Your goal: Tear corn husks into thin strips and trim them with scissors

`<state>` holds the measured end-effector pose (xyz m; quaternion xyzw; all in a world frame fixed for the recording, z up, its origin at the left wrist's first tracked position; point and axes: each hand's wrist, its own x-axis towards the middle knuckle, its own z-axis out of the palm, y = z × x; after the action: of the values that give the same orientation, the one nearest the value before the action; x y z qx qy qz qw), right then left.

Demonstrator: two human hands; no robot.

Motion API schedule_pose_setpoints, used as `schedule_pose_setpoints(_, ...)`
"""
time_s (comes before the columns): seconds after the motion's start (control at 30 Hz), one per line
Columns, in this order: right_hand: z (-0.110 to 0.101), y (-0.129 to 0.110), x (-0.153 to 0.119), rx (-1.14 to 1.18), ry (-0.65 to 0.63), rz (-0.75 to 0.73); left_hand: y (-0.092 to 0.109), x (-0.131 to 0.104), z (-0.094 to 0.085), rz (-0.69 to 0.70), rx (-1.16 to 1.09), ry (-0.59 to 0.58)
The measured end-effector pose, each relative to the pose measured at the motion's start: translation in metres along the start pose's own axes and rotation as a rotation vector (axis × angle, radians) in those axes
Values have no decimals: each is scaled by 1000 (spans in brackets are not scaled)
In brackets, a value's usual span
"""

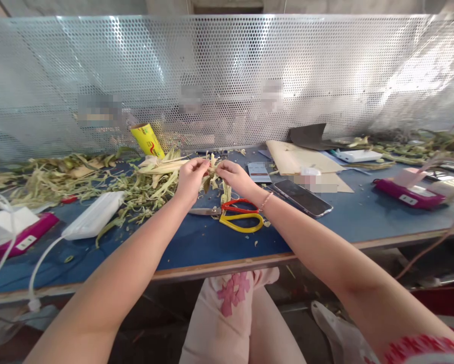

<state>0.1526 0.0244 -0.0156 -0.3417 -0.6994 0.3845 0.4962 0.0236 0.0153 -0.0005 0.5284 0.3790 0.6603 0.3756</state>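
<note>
Both hands meet over the middle of the blue table. My left hand (192,175) pinches the left side of a small piece of dried plant leaf (212,174), and my right hand (231,174) pinches its right side. Pale strips hang down below the fingers. Scissors (242,222) with one red and one yellow handle lie just under my hands, blades pointing left. Beside my left hand rests a heap of pale green and yellow dried leaves (151,187).
A yellow tube (148,140) leans near the perforated metal screen (227,65). On the right are a phone (302,198), beige cardboard (298,157) and a purple power strip (404,196). A white power bank (95,216) and another purple strip (41,230) lie left.
</note>
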Motion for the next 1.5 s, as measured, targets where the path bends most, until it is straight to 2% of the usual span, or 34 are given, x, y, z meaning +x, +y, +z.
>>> schedule_pose_setpoints(0.2,-1,-8,-3,-206,-28,-190,4,0,1,16,-34,29)
schedule_pose_setpoints(0.3,2,-15,-6,-278,-19,-231,5,1,3,49,-58,81)
schedule_pose_setpoints(0.47,5,-22,-8,-347,-64,-270,7,0,7,22,-62,181)
schedule_pose_setpoints(0.7,1,-22,-11,-348,-140,-343,10,4,2,-10,-107,149)
schedule_pose_setpoints(0.83,-1,-19,-10,-269,-66,-274,10,7,-5,-44,-167,79)
schedule_pose_setpoints(0.97,-8,-15,-5,-95,11,-205,8,4,-8,-263,-250,-180)
schedule_pose_setpoints(1.07,-11,-11,0,28,51,-121,8,0,-6,-304,-253,-296)
schedule_pose_setpoints(1.17,-12,-5,4,117,68,-55,7,-4,-3,-262,-225,-298)
schedule_pose_setpoints(1.33,-13,1,8,142,68,-10,4,-5,0,-231,-225,-233)
schedule_pose_setpoints(1.4,-17,0,8,92,169,-36,3,-5,-1,-213,-210,-203)
schedule_pose_setpoints(1.5,-24,-6,5,-119,374,-210,2,-3,-3,-152,-177,-161)
